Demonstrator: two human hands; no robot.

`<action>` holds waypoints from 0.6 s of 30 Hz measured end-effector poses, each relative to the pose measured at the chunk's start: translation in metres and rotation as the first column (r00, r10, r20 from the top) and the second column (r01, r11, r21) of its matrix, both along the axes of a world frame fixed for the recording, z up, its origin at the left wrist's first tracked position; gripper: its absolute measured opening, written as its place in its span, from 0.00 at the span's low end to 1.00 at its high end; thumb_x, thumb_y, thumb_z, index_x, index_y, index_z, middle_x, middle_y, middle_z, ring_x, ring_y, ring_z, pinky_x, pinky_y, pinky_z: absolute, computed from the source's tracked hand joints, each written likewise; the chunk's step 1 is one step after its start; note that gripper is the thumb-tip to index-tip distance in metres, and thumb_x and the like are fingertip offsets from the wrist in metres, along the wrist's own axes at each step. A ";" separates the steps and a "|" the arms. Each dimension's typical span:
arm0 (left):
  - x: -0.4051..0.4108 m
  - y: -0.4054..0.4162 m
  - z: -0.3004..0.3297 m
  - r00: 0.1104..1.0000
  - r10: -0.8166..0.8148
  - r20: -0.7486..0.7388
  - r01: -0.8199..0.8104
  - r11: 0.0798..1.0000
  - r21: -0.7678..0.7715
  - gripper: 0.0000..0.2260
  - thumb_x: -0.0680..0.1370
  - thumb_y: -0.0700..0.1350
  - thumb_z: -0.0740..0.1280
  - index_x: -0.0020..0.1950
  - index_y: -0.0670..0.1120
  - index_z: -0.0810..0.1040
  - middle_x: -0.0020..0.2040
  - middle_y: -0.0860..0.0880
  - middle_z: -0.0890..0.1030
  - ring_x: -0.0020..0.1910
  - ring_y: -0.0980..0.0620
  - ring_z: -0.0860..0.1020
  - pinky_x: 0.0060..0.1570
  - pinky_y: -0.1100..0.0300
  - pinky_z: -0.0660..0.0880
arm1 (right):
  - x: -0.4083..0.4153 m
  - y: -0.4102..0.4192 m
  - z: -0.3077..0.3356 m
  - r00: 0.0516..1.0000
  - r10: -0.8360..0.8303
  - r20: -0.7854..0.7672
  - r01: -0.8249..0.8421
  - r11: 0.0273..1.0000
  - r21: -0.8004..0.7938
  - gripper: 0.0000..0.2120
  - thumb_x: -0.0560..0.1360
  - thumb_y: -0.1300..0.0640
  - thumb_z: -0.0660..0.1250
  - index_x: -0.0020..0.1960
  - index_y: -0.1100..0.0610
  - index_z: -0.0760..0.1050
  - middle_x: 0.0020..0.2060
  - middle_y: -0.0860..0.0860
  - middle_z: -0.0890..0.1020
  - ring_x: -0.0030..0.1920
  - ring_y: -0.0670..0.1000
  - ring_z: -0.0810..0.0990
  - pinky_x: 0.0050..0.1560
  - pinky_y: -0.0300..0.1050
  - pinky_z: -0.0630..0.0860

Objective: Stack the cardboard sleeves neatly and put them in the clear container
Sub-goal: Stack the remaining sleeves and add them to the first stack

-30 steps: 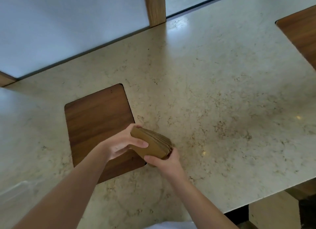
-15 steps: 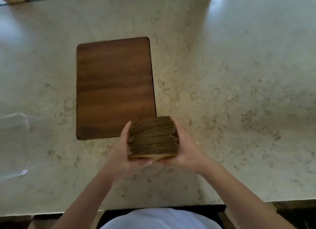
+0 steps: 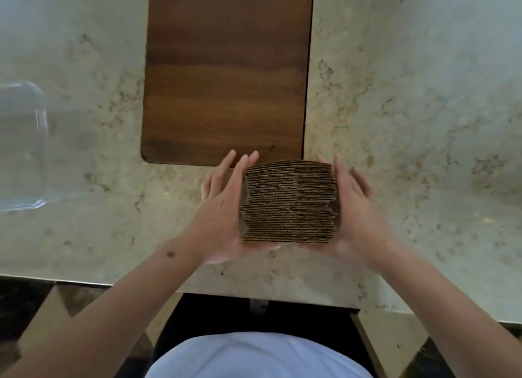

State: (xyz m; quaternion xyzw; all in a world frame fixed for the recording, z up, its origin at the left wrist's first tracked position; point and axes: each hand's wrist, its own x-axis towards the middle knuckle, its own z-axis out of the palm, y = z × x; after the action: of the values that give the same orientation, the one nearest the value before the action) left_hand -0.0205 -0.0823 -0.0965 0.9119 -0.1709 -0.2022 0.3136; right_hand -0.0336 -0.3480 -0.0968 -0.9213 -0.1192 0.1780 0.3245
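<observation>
Both hands clamp the stack of cardboard sleeves [image 3: 289, 201] from opposite sides, the left hand [image 3: 223, 208] and right hand [image 3: 356, 208] flat against its ends with thumbs underneath, likely to square up the ragged edges. The stack is held just nearer the person than the wooden inset [image 3: 226, 72]. The clear container [image 3: 42, 123] sits well left of that inset, apparently empty.

Bare counter [image 3: 118, 230] between sleeve stack [image 3: 289, 201] and clear container [image 3: 21, 146] — nothing blocking.
</observation>
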 end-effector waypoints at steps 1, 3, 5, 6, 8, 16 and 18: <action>-0.001 -0.003 -0.001 1.000 0.013 0.008 -0.013 1.000 0.007 0.63 0.64 0.79 0.70 0.85 0.50 0.42 0.85 0.55 0.51 0.84 0.51 0.42 0.79 0.41 0.43 | 0.001 0.000 0.000 1.000 0.005 0.001 -0.005 1.000 -0.006 0.69 0.62 0.17 0.63 0.82 0.56 0.34 0.78 0.34 0.56 0.79 0.41 0.54 0.80 0.48 0.38; -0.004 -0.011 -0.002 0.998 0.044 0.033 -0.045 0.999 0.024 0.62 0.65 0.79 0.70 0.85 0.47 0.44 0.84 0.54 0.51 0.84 0.50 0.43 0.80 0.49 0.38 | 0.001 0.003 0.001 1.000 0.006 0.011 -0.006 0.999 -0.031 0.66 0.63 0.19 0.63 0.82 0.55 0.34 0.78 0.43 0.64 0.78 0.41 0.54 0.80 0.48 0.38; -0.006 -0.017 -0.003 0.996 0.070 0.054 -0.072 0.997 0.041 0.61 0.66 0.77 0.70 0.84 0.45 0.45 0.84 0.52 0.52 0.84 0.48 0.43 0.80 0.54 0.36 | 0.002 0.006 0.001 1.000 0.000 0.029 0.001 0.998 -0.058 0.64 0.65 0.22 0.64 0.82 0.57 0.36 0.76 0.53 0.68 0.78 0.47 0.57 0.80 0.47 0.38; -0.006 -0.017 -0.003 0.995 0.073 0.066 -0.076 0.996 0.045 0.61 0.66 0.77 0.70 0.84 0.44 0.46 0.84 0.51 0.52 0.84 0.48 0.43 0.80 0.54 0.36 | 0.002 0.007 0.002 0.999 0.005 0.034 -0.002 0.997 -0.071 0.63 0.66 0.22 0.63 0.82 0.59 0.38 0.76 0.54 0.68 0.78 0.50 0.59 0.80 0.48 0.39; -0.007 -0.015 -0.003 0.992 0.086 0.088 -0.088 0.996 0.021 0.61 0.66 0.75 0.72 0.84 0.43 0.47 0.84 0.56 0.51 0.84 0.50 0.43 0.80 0.53 0.38 | 0.001 0.008 0.003 0.999 0.021 0.046 -0.018 0.997 -0.077 0.61 0.68 0.22 0.61 0.82 0.61 0.41 0.77 0.54 0.66 0.79 0.52 0.60 0.80 0.51 0.40; 0.001 -0.006 -0.003 0.991 0.124 0.044 -0.123 0.992 -0.021 0.57 0.66 0.68 0.75 0.83 0.44 0.50 0.81 0.48 0.62 0.83 0.47 0.50 0.78 0.33 0.53 | 0.003 0.020 0.001 0.991 -0.052 0.122 0.056 0.998 -0.029 0.55 0.67 0.30 0.68 0.80 0.54 0.44 0.74 0.56 0.71 0.75 0.53 0.64 0.79 0.56 0.48; 0.002 -0.004 -0.004 0.993 0.108 0.051 -0.107 0.994 -0.034 0.58 0.66 0.70 0.74 0.83 0.43 0.48 0.81 0.48 0.62 0.83 0.46 0.51 0.77 0.33 0.54 | 0.004 0.017 0.001 0.993 -0.053 0.108 0.052 0.999 0.013 0.56 0.67 0.31 0.70 0.80 0.55 0.44 0.74 0.55 0.71 0.75 0.52 0.65 0.79 0.51 0.44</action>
State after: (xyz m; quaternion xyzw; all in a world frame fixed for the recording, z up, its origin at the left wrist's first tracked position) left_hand -0.0187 -0.0860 -0.1002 0.9197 -0.1329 -0.1583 0.3337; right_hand -0.0294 -0.3310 -0.0959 -0.9306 -0.1134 0.1187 0.3270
